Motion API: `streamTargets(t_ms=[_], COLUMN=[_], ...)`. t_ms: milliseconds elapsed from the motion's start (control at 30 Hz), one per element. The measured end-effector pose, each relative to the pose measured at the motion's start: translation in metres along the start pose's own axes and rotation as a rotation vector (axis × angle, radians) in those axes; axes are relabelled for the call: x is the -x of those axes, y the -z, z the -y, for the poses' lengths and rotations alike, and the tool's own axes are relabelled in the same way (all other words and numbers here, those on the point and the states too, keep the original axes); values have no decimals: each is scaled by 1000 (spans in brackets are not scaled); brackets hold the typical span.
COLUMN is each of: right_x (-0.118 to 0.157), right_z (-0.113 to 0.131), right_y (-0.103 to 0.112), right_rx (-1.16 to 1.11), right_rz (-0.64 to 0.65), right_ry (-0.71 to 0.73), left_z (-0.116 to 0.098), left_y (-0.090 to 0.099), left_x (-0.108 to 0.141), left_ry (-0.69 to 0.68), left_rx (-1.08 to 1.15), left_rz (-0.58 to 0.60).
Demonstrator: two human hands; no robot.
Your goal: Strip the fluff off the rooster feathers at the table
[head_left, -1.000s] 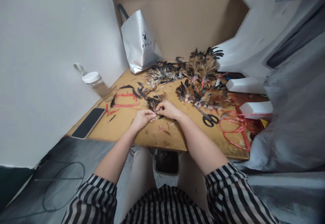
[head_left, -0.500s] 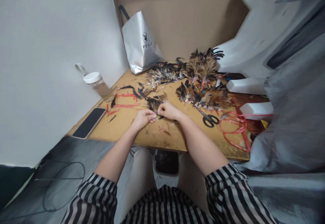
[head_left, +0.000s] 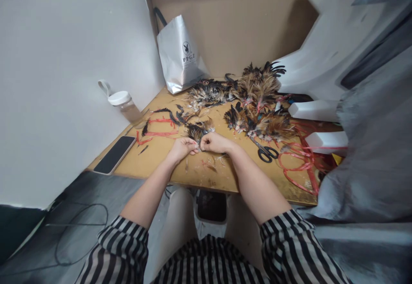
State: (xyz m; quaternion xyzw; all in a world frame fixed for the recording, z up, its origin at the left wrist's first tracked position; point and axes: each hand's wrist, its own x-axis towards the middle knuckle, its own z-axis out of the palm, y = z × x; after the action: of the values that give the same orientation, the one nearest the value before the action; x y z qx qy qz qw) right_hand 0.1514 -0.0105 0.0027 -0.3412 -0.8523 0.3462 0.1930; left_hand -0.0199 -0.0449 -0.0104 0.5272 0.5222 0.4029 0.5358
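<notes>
My left hand (head_left: 183, 149) is closed in a pinch on the base of a small feather bunch (head_left: 195, 131) near the table's front edge. Close beside it, my right hand (head_left: 213, 142) has its fingers curled and pressed together at the same bunch; whatever is between them is too small to make out. The bunch's dark and brown tips fan away behind the fingers. Loose feathers (head_left: 210, 166) lie in front of the hands. To the right sit black-handled scissors (head_left: 265, 152), below a pile of brown and black feathers (head_left: 257, 123).
A phone (head_left: 115, 155) and a lidded bottle (head_left: 127, 107) are on the left. Red strips (head_left: 161, 134) lie near them, and more red ribbon (head_left: 298, 164) at the right. A silver bag (head_left: 180, 58) and further feather piles (head_left: 255, 84) stand at the back.
The view has shifted slightly. My right hand's fingers have curled a little differently beside the left, and both hands stay at the feather bunch.
</notes>
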Motion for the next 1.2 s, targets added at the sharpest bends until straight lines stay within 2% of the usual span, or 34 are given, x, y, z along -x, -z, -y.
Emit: streamTargets(t_ms=[133, 200, 367, 433, 500, 600, 733, 900, 1033, 1200], right_x=[2, 2, -4, -7, -9, -9, -8, -10, -12, -12], right_z=[3, 4, 3, 1, -1, -2, -2, -4, -6, -6], right_y=[2, 3, -4, -10, -15, -17, -15, -18, -20, -21], right_rx=[-27, -84, -294, -341, -305, -115, 70, 99, 139, 157], right_rz=[84, 87, -112, -117, -95, -117, -175, -187, -207, -202], right_ry=[-21, -46, -98, -103, -99, -97, -114, -157, -192, -193], left_z=[-3, -4, -3, -3, -2, 1, 8, 10, 6, 5], left_y=[1, 0, 0, 0, 0, -1, -1, -3, -5, -6], left_x=[0, 0, 3, 3, 4, 5, 7, 12, 15, 15], left_ry=[29, 31, 0, -21, -43, -96, -241, -378, -531, -624], left_rx=[-2, -3, -15, -33, -66, -170, -330, -541, -770, -965], left_rz=[19, 19, 49, 53, 43, 18, -50, -155, -178, -167])
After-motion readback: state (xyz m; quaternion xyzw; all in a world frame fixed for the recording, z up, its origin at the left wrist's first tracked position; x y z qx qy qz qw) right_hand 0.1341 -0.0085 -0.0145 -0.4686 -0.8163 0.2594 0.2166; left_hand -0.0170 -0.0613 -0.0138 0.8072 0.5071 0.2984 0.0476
